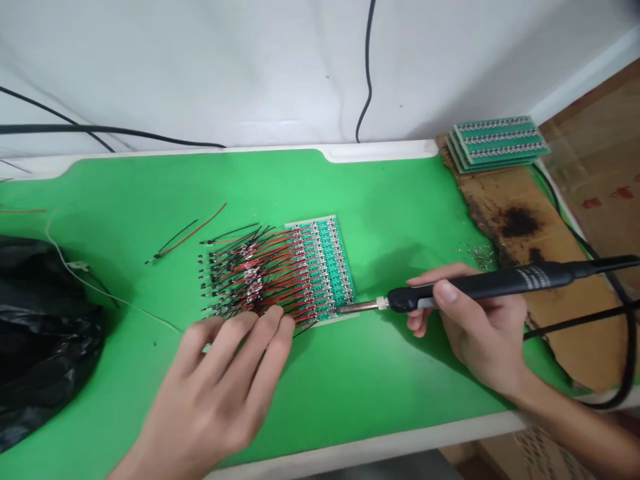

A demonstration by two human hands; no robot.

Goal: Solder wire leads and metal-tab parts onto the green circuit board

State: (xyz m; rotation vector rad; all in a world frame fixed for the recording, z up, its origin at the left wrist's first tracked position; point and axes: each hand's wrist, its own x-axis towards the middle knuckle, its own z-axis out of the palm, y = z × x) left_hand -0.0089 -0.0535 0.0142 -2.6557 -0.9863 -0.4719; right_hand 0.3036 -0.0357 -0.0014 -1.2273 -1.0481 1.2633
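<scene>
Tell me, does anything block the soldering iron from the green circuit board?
Nothing visible: the iron's tip, in the right hand, sits at the board's edge; the red and black wires lie on its other side.

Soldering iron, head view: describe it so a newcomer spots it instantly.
On the green bench mat, find the wired circuit board. At its right, the right hand holds the black soldering iron, metal tip at the board's corner, the only tool in either hand.

A green bench [380, 187] holds a wired circuit board [320, 267] and apparently a black bag [40, 333].
</scene>
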